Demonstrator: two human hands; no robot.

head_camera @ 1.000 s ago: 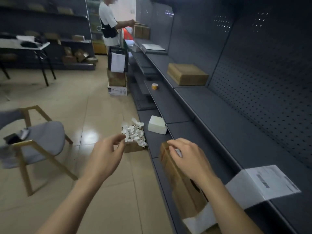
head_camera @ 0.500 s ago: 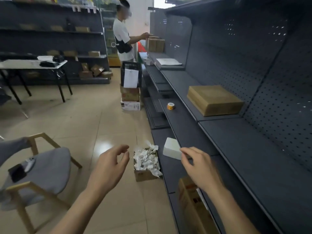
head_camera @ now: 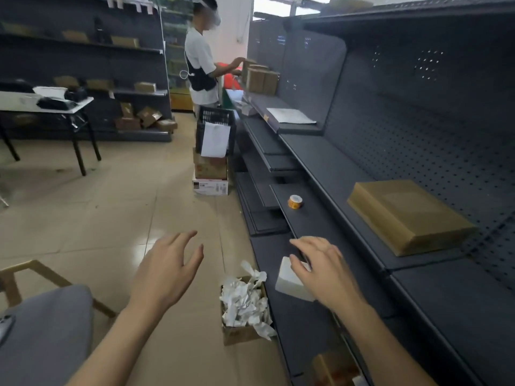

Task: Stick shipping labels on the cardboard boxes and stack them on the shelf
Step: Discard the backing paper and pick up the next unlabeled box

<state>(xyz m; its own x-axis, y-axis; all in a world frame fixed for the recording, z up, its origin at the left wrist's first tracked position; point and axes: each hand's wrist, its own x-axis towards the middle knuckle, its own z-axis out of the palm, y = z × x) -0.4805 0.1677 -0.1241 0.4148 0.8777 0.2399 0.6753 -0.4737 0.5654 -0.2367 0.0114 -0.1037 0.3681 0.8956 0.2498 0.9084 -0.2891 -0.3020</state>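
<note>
A flat brown cardboard box (head_camera: 409, 215) lies on the dark upper shelf (head_camera: 348, 176) at the right. A second cardboard box (head_camera: 334, 366) shows partly at the bottom edge, on a low shelf. My left hand (head_camera: 167, 271) hovers over the floor with fingers spread and holds nothing. My right hand (head_camera: 323, 268) reaches over the lower shelf with fingers extended, just above a white block (head_camera: 289, 282); whether it touches the block is unclear.
A small carton of crumpled white paper scraps (head_camera: 245, 305) stands on the floor by the shelf. An orange tape roll (head_camera: 295, 201) sits on the middle shelf. A wooden chair with grey cushion (head_camera: 47, 324) is at left. Another person (head_camera: 200, 68) handles boxes farther down, beside a black crate (head_camera: 214, 135).
The view has lifted away from the low box my right hand held; that hand let go and moved up toward the white block. My left hand opened and spread its fingers.
</note>
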